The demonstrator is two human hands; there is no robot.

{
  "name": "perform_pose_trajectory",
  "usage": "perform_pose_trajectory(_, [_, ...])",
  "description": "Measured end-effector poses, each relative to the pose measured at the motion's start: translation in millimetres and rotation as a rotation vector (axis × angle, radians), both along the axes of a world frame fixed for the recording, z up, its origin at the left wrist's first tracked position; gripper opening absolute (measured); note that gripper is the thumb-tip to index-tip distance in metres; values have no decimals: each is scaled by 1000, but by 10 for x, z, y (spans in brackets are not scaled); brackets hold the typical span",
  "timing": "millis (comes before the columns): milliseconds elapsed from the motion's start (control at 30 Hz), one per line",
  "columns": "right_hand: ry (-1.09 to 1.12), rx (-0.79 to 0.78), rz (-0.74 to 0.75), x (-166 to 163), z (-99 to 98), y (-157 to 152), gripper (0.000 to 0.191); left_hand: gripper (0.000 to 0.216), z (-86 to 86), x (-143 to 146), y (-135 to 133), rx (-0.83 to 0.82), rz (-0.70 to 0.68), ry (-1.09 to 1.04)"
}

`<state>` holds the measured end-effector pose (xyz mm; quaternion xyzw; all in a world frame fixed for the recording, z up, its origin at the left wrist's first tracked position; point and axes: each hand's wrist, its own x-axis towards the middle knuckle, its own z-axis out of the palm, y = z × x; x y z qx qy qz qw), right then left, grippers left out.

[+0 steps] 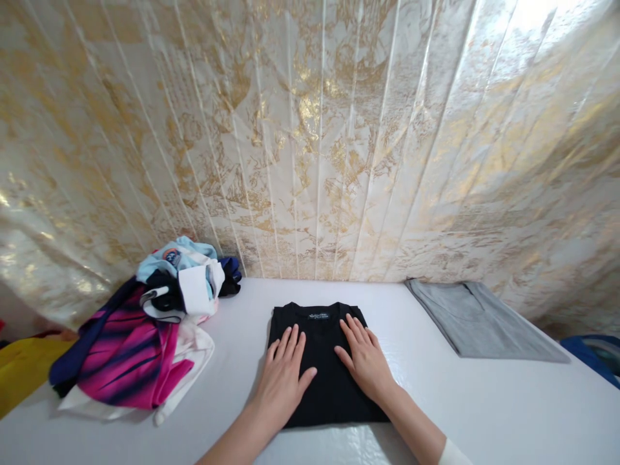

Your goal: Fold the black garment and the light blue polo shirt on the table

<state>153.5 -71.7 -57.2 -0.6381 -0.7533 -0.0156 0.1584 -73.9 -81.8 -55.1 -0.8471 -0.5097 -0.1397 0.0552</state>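
Note:
A black T-shirt (322, 387), folded into a neat rectangle, lies in front of me with its collar and neck label at the far side. On its left half rests my left hand (285, 374), flat, with the fingers stretched out and the thumb apart. My right hand (363, 358) lies flat on the right half near the collar, fingers spread. Both palms press on the cloth and neither hand grips anything. Parts of the shirt's two sides are hidden under the hands.
A heap of crumpled clothes (140, 342), pink, navy, light blue and white, sits on the left of the white table (232, 394). A folded grey garment (484, 323) lies at the right. Yellow cloth (31, 371) and blue cloth (591, 355) show at the sides. A gold-patterned curtain (310, 161) hangs behind.

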Motion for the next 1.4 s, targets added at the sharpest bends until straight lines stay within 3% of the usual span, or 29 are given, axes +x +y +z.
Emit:
perform_pose_trajectory(233, [-4, 20, -21, -9, -60, -260, 63, 56, -10, -152, -174, 114, 0, -19])
perform_pose_trajectory(433, [-43, -71, -55, -103, 5, -339, 64, 56, -73, -180, -240, 42, 77, -11])
perform_pose_trajectory(633, [-4, -52, -69, -73, 21, -342, 63, 56, 21, -290, -280, 16, 151, -13])
perform_pose_trajectory(833, [14, -1, -19, -280, 65, -272, 63, 52, 208, 29, 98, 20, 45, -39])
perform_pose_trajectory(1000, [2, -30, 26, -352, 51, -299, 58, 55, 239, 270, 402, -87, 132, -25])
perform_pose_trajectory(1200, [-10, -98, 25, -315, 114, -307, 60, 55, 215, 286, 383, -94, 159, 6])
perform_pose_trajectory(1400, [-12, -40, 152, -300, 242, 9, 50, 50, 211, 323, 252, -94, -3, -19])
